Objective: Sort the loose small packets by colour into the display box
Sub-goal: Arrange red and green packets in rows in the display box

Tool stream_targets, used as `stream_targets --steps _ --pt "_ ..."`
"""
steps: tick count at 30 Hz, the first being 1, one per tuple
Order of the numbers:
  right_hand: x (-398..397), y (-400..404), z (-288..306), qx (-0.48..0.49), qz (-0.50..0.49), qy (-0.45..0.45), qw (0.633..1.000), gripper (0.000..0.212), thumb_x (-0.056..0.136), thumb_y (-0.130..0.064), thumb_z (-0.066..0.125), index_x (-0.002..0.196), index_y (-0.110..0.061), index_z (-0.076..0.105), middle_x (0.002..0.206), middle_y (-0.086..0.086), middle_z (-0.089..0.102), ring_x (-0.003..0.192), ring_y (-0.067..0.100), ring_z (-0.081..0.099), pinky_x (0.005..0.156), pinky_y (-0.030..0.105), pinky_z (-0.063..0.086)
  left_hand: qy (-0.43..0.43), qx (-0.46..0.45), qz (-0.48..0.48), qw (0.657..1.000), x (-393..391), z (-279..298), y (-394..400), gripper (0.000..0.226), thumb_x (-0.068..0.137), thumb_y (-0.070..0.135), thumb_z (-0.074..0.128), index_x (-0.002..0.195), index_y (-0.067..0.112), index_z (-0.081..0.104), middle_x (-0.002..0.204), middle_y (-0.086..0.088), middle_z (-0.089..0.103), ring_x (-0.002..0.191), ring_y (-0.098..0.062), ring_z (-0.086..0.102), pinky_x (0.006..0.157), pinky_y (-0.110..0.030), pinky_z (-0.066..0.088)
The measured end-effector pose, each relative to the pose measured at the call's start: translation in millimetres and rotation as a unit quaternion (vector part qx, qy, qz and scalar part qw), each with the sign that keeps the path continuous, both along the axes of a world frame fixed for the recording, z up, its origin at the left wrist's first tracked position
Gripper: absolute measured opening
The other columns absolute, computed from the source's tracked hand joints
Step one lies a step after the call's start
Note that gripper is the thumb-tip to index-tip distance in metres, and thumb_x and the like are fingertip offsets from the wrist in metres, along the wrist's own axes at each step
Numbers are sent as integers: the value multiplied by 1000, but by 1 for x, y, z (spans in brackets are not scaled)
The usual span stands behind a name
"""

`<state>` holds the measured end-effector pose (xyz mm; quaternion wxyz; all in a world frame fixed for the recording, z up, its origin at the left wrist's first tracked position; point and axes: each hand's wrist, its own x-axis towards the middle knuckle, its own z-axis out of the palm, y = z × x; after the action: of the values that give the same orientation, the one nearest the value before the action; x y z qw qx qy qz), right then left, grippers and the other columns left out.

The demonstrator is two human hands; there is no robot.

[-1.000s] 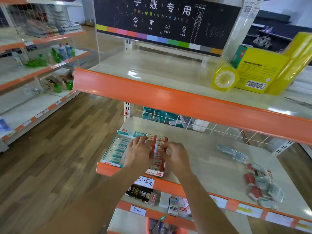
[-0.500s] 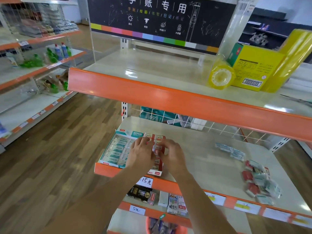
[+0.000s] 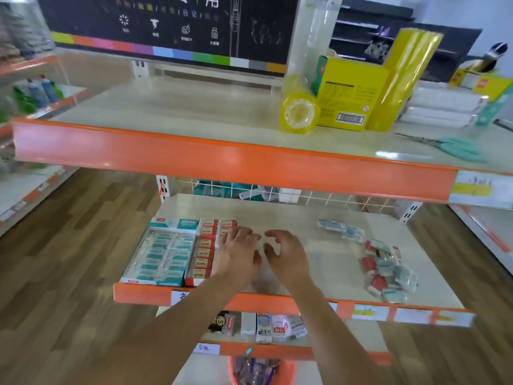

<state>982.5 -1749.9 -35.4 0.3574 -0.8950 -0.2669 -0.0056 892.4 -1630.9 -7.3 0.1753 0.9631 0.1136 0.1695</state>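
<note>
On the middle shelf [image 3: 319, 218], the display box [image 3: 155, 254] sits at nine o'clock from the hands, teal packets [image 3: 163, 252] filling its left half and red packets [image 3: 204, 250] its right column. The left hand [image 3: 238, 255] lies over the box's right edge, fingers spread and nearly straight, holding nothing. The right hand [image 3: 286, 252] hovers just beside it at three o'clock, fingers loosely curled and empty. The loose packets [image 3: 385, 269], red and teal mixed, lie well apart at three o'clock.

Display box [image 3: 166, 254] left on shelf [image 3: 319, 262]; loose packets [image 3: 385, 270] right.
</note>
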Motion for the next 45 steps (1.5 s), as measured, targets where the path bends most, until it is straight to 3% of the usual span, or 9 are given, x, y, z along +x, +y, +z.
stream_targets --steps 15,19,25,29,32,35,39,41,45 --pt "22 -80 -10 -11 -93 26 995 33 89 -23 63 122 -26 62 124 -8 60 111 16 56 92 30 46 28 -21 -86 996 42 -16 -68 38 83 16 54 120 19 62 123 2 57 124 -19 43 102 -32 34" --pt "27 -94 -14 -47 -102 44 993 34 90 -21 60 124 -23 62 127 -5 58 116 18 53 95 30 44 26 -37 -81 996 46 -28 -78 32 76 12 61 107 14 69 110 -3 63 112 -26 53 95 -38 41" --pt "35 -99 -17 -38 -98 57 993 36 87 -16 59 123 -19 63 125 -1 59 114 20 54 98 27 42 -1 -37 -67 997 46 -44 -81 27 79 33 45 91 22 67 98 4 57 99 -21 52 92 -34 41" --pt "43 -95 -17 -64 -97 69 991 42 87 -20 61 129 -22 55 146 -2 37 114 24 54 91 34 47 -9 -39 -62 997 48 -48 -82 15 83 29 54 93 24 65 100 7 55 100 -18 50 94 -34 40" --pt "47 -89 -16 -114 -101 67 986 43 92 -26 58 134 -25 48 161 -2 13 126 26 44 98 36 43 -4 -35 -65 997 48 -47 -82 17 84 30 52 96 25 64 101 8 54 102 -16 47 96 -30 36" --pt "51 -86 -12 -117 -106 59 986 40 90 -31 59 128 -25 51 164 -8 -4 125 27 47 94 36 44 -4 -33 -68 997 48 -48 -81 20 85 32 49 98 26 63 102 10 53 102 -14 46 95 -28 35" --pt "63 -84 -7 -126 -100 31 987 29 91 -35 61 114 -19 55 164 1 -14 121 24 56 81 32 44 -14 -42 -50 998 48 -49 -83 20 86 34 50 94 25 65 98 9 54 100 -14 47 93 -28 37" --pt "72 -82 -3 -147 -99 41 983 26 93 -36 59 111 -18 53 164 4 -13 121 26 56 78 30 43 -14 -43 -47 998 49 -50 -84 21 84 32 49 93 23 66 98 7 55 100 -16 49 93 -28 37" --pt "87 -80 1 -178 -104 69 976 20 95 -37 57 104 -20 51 165 7 7 115 27 58 76 29 37 -21 -51 -47 997 48 -49 -84 21 81 26 50 93 22 67 98 5 57 99 -18 50 92 -29 37"
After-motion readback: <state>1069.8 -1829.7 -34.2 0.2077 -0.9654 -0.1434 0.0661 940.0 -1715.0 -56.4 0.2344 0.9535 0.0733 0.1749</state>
